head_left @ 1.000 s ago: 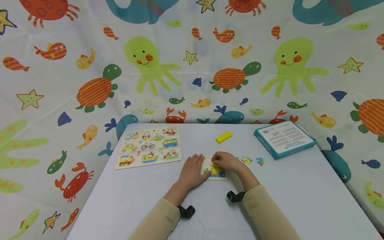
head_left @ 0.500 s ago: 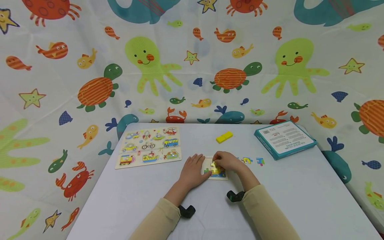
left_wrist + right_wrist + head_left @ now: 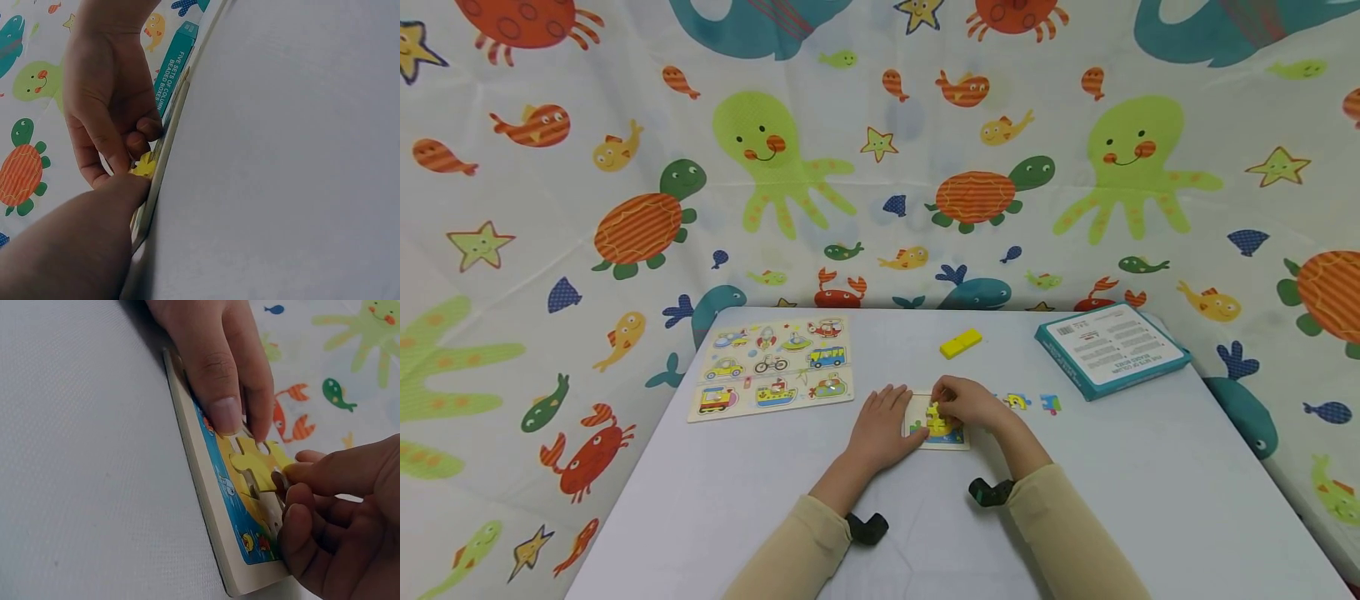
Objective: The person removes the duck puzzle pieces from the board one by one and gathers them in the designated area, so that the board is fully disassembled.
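Note:
A small wooden jigsaw puzzle board (image 3: pixel 917 403) with a blue, fish-printed lower part lies on the table. My left hand (image 3: pixel 880 427) rests over its left side with fingers stretched out, the thumb lying on the picture. In the right wrist view my right hand (image 3: pixel 340 515) pinches a yellow puzzle piece (image 3: pixel 255 464) between thumb and fingertip. That piece is tilted close over the board's picture, its knobs near the left thumb (image 3: pixel 225 415). The left wrist view shows the same yellow piece (image 3: pixel 145 166) past the left thumb. Part of the picture is hidden under the hands.
Loose puzzle pieces (image 3: pixel 1050 404) lie just right of the right hand. A vehicle puzzle board (image 3: pixel 771 367) sits at the back left. Farther back are a yellow block (image 3: pixel 960 343) and a teal box (image 3: pixel 1112 348) at the right. A sea-animal cloth (image 3: pixel 880 250) hangs behind.
The yellow piece, mostly covered by the right fingers a second ago, now shows over the board, turned and lower. The right fingers shifted slightly; the left hand stayed put.

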Motion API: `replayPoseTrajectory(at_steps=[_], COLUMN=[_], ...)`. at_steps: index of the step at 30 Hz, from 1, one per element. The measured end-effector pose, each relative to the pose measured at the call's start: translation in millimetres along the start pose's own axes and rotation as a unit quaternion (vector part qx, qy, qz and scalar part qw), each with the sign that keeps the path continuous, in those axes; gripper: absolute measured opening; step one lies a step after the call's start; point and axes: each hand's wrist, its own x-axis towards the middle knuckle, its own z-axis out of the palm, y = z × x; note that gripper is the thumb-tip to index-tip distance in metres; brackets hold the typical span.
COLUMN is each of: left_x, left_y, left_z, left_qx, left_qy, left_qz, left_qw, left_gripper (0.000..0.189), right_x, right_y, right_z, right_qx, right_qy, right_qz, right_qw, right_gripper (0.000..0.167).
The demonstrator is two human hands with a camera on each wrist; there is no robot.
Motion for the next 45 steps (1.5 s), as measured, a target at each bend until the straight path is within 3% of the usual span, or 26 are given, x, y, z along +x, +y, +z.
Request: replayPoseTrajectory(at_steps=[14,26,36,45], left_x=[0.0,-0.9,-0.4,-0.2], left_y=[-0.4,-1.9,-4.0,-3.2], left_z=[1.4,1.2,5.2,4.7], left_qx=[0.003,-0.002,-0.007,-0.013], left_qy=[-0.003,-0.005,0.000,-0.002], left_qz=[0.004,0.000,0.003,0.003], left_qw=[1.0000,1.0000,1.0000,0.9999], left_gripper=[0.079,0.079,0.079,0.079], right_x=[-11.8,-34.8,-57.6,-67.7], right_y=[-1.3,15.3,43.5,73.0], right_z=[-21.8,-55.0,-79.8,-89.4], right_qx=[0.015,0.026,0.028,0.050], right_qy=[0.007,0.013,0.036,0.039], right_qz=[-0.014,-0.027,-0.019,-0.003], right_qw=[0.9998,0.9992,0.9988,0.9979], right_gripper=[0.011,0.021,0.021,0.018])
